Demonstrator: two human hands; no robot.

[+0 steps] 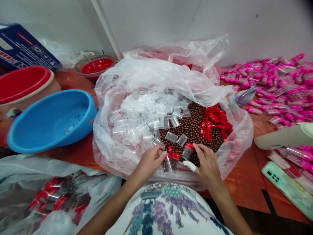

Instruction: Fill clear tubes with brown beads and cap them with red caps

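Observation:
My left hand [152, 160] is closed, its fingertips pinching a small clear bottle [167, 165] with a red cap and brown balls inside. Right beside it is a second red-capped bottle [175, 160]. The fingers of my right hand [208, 161] grip the red cap of a tilted clear bottle [187, 151]; a white covering [189, 165] wraps one digit. Both hands are over a large plastic bag [105, 153] spread open. In it lie brown balls [195, 117], a heap of clear empty bottles [144, 114] and loose red caps [215, 119].
A blue basin [53, 117] and a red basin [24, 83] stand left, with a bowl of red pieces [97, 66] behind. Filled red-capped bottles [58, 195] lie in a bag at lower left. Pink-capped tubes [281, 81] pile up right, near a phone [286, 186] and scoop [245, 95].

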